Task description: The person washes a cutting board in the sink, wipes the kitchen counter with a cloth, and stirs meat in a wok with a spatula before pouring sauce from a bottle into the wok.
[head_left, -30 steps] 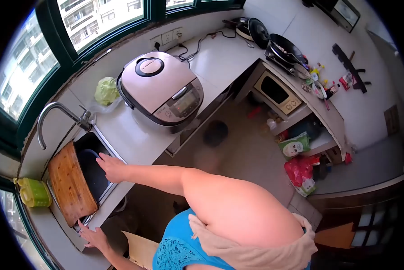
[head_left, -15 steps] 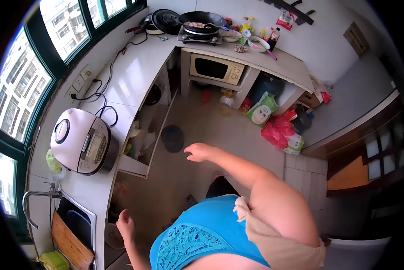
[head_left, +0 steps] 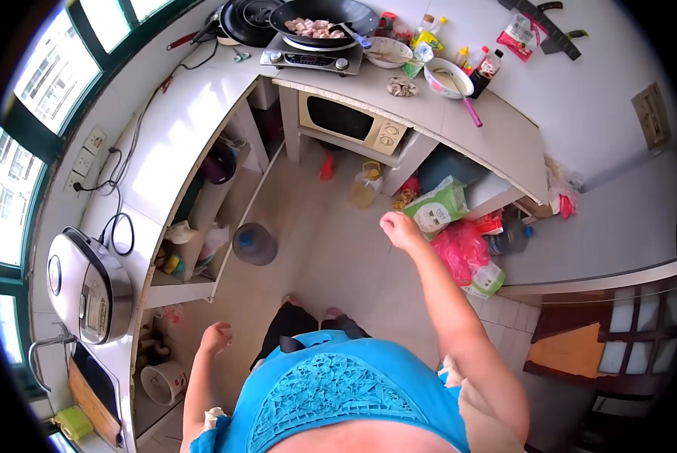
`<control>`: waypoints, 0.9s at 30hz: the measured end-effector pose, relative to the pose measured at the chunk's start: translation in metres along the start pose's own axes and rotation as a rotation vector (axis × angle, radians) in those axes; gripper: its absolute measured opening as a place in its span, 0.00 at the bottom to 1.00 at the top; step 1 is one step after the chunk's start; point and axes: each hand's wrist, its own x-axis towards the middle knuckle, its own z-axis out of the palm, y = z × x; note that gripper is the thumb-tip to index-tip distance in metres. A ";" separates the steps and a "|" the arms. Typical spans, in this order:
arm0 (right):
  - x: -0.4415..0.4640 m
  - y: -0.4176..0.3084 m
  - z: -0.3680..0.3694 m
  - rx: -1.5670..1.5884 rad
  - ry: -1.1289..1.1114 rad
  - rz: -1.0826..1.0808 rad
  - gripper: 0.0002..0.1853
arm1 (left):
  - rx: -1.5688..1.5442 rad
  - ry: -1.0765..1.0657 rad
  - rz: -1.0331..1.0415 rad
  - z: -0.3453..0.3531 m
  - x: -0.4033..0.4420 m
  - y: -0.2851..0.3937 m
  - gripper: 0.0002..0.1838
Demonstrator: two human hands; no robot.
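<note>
My left hand point(head_left: 216, 337) hangs low above the floor, near the front of the left counter. Its fingers are loosely curled in and hold nothing. My right hand point(head_left: 401, 229) is stretched forward over the floor, its fingers folded in with nothing visible in them. Below and beyond it in the view are a green-and-white bag point(head_left: 435, 208) and a pink plastic bag point(head_left: 456, 248) on the floor. Farther ahead, a wok point(head_left: 357, 16) with pieces of pale meat point(head_left: 314, 29) rests on an induction cooker point(head_left: 308, 63). A spatula leans in the wok.
A rice cooker point(head_left: 89, 287) stands on the left counter, beside the sink point(head_left: 101, 377). A large water bottle point(head_left: 255, 244) is on the floor by the open shelves. Bowls point(head_left: 446, 78) and sauce bottles point(head_left: 486, 72) stand right of the cooker; a microwave point(head_left: 346, 121) is below.
My view has turned and come closer to the cooker counter. My right hand has moved right and my left hand higher in the view. Both remain without anything in them.
</note>
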 end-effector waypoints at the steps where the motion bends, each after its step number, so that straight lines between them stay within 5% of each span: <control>1: 0.019 0.004 -0.002 -0.039 0.118 -0.113 0.13 | -0.104 -0.085 -0.079 -0.002 0.000 0.008 0.18; 2: 0.037 0.001 -0.007 -0.080 0.237 -0.224 0.16 | -0.104 -0.114 -0.105 -0.001 0.009 0.006 0.18; 10: 0.271 0.029 -0.109 -0.302 0.356 -0.016 0.23 | -0.451 -0.112 -0.197 0.013 0.162 0.018 0.16; 14: 0.365 0.043 -0.151 -0.592 0.287 0.181 0.31 | -0.426 -0.035 -0.001 -0.026 0.205 0.118 0.14; 18: 0.417 0.043 -0.159 -0.552 0.156 0.340 0.31 | -0.596 -0.023 0.133 -0.078 0.202 0.204 0.13; 22: 0.444 0.050 -0.154 -0.538 0.306 0.250 0.20 | -0.601 -0.032 0.065 -0.102 0.227 0.211 0.13; 27: 0.500 0.035 -0.089 -0.248 0.825 0.012 0.18 | -0.584 0.022 -0.095 -0.103 0.238 0.204 0.12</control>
